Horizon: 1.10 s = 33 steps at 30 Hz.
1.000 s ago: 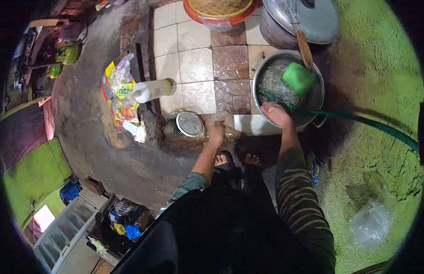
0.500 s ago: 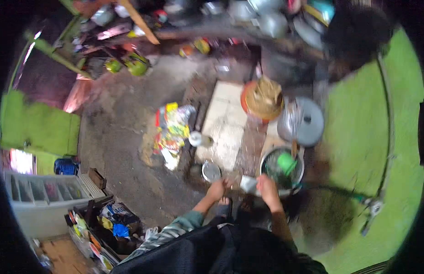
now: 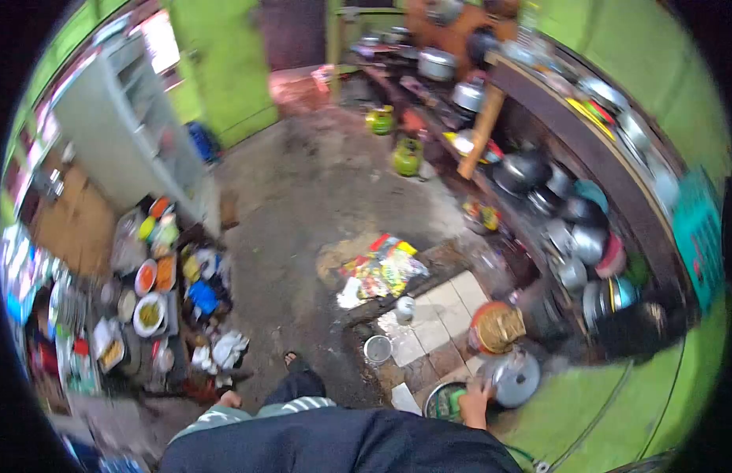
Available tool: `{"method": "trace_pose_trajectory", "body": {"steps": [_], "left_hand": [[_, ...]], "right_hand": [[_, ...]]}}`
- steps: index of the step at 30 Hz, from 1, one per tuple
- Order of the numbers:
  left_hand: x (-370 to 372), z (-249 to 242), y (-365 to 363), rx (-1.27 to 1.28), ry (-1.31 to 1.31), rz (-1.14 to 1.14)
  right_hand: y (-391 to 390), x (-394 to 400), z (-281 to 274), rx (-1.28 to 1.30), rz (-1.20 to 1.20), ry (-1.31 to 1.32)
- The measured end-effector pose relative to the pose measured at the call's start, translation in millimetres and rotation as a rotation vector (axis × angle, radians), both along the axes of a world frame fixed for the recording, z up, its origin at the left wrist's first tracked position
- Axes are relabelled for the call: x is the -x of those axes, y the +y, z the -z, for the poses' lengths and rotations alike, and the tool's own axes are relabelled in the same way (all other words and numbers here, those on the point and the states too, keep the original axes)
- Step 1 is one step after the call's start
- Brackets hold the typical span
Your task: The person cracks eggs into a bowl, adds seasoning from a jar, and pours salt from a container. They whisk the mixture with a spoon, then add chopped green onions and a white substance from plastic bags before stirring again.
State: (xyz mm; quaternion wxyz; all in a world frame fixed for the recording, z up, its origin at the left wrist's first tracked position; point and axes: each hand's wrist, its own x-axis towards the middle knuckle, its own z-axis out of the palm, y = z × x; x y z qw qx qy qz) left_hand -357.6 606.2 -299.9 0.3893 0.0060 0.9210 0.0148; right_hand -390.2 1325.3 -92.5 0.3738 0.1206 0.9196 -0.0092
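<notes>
At the right, my right hand [image 3: 474, 402] reaches down over a round metal pot [image 3: 430, 388], its fingers closed at a green plastic dipper [image 3: 445, 402]. Part of the dipper is hidden by the hand. A white rectangular piece [image 3: 405, 399] lies left of the pot. My left hand [image 3: 230, 400] hangs low at the left, near the counter; its fingers are too blurred to make out. Close to the right hand is a large silver lid [image 3: 515, 380], beside an orange basin [image 3: 496, 327] with a brown bundle on it.
A small round metal tin [image 3: 378, 349] and a white container [image 3: 405, 307] stand by the tiled patch [image 3: 429, 331]. Colourful packets [image 3: 385, 268] lie on the concrete floor. Pots [image 3: 586, 236] crowd the shelf at right. The left counter holds a white bowl [image 3: 150, 314] of food.
The view has swung left, showing the counter and cabinet. My left hand has moved away from the washing area to my left side. My right hand has shifted onto the green dipper at the pot.
</notes>
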Motion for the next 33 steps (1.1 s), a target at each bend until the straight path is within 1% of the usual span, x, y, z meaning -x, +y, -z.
{"method": "trace_pose_trajectory", "body": {"steps": [2, 3, 5, 6, 8, 10, 11, 12, 13, 15, 17, 18, 20, 21, 23, 24, 25, 27, 28, 29, 30, 31, 32, 33], "left_hand": [[-45.6, 7.6, -15.4, -0.063, 0.007, -0.105], [-66.1, 8.0, -26.7, -0.089, 0.009, -0.145], [-78.8, 8.1, -52.1, -0.135, 0.032, -0.196], [-77.9, 12.4, -66.8, -0.157, 0.054, -0.223], [-101.9, 20.1, -83.1, -0.206, 0.069, -0.289], [-109.6, 22.3, -101.0, -0.254, 0.086, -0.351], [-20.7, 23.9, -87.8, -0.276, 0.103, -0.378], [-71.3, 23.0, -113.1, -0.296, 0.122, -0.405], [-84.4, 27.9, -113.9, -0.315, 0.138, -0.428], [-42.9, 24.6, -115.9, -0.240, 0.325, -0.579], [-1.2, 15.6, -114.1, -0.753, 0.412, -1.366], [20.7, 15.7, -113.8, -0.756, 0.414, -1.396], [59.7, 19.0, -109.8, -0.936, 0.293, -1.753], [75.3, 20.1, -106.1, -0.940, 0.302, -1.784], [92.5, 18.8, -86.8, -0.809, 0.432, -1.842], [93.1, 34.2, -85.8, -0.707, 0.249, -1.685], [99.1, 40.1, -68.4, -0.721, 0.327, -1.861], [108.1, 52.2, -36.8, -0.320, 0.431, -1.293], [127.9, 38.1, -14.8, -0.436, 0.288, -1.828], [148.3, 65.7, -7.9, -0.224, 0.166, -1.277], [159.2, 59.2, 3.7, -0.226, 0.156, -1.316], [266.5, 94.3, -20.7, -0.294, 0.186, -1.421], [205.9, 51.8, 28.5, -0.361, 0.224, -1.522], [219.0, 45.5, 37.6, -0.428, 0.265, -1.621]], "right_hand": [[-4.8, 0.5, 100.3, 0.772, 0.256, 0.439], [-5.9, 4.7, 163.3, 0.716, 0.564, 0.218], [-51.6, 67.3, 146.6, 0.715, 0.450, 0.180], [-74.1, 102.9, 149.1, 0.720, 0.378, 0.171], [-115.5, 152.3, 149.1, 0.713, 0.237, 0.120], [-155.5, 201.2, 146.0, 0.704, 0.103, 0.068], [-178.5, 229.7, 140.8, 0.702, 0.036, 0.048], [-202.4, 258.6, 135.5, 0.702, -0.030, 0.030], [-226.3, 282.9, 129.4, 0.702, -0.091, 0.008], [-278.4, 329.7, 122.7, 0.711, -0.196, -0.026], [-321.3, 374.0, 120.8, 0.715, -0.284, -0.053], [-337.9, 397.6, 119.2, 0.711, -0.326, -0.064], [-364.8, 449.8, 120.3, 0.703, -0.412, -0.087], [-384.6, 478.5, 118.8, 0.703, -0.459, -0.098], [-408.7, 530.4, 125.4, 0.697, -0.550, -0.138], [-419.3, 552.1, 125.6, 0.690, -0.594, -0.167], [-428.8, 582.8, 126.1, 0.682, -0.646, -0.191], [-462.9, 647.6, 121.0, 0.675, -0.757, -0.231], [-474.7, 669.5, 118.5, 0.670, -0.802, -0.262], [-488.4, 690.0, 112.6, 0.665, -0.846, -0.294], [-505.2, 713.8, 110.7, 0.664, -0.894, -0.319], [-528.5, 738.2, 111.2, 0.668, -0.944, -0.339], [-527.2, 784.7, 176.0, 0.675, -0.994, -0.356], [-593.5, 804.5, 146.9, 0.168, -1.298, -0.232]]}}
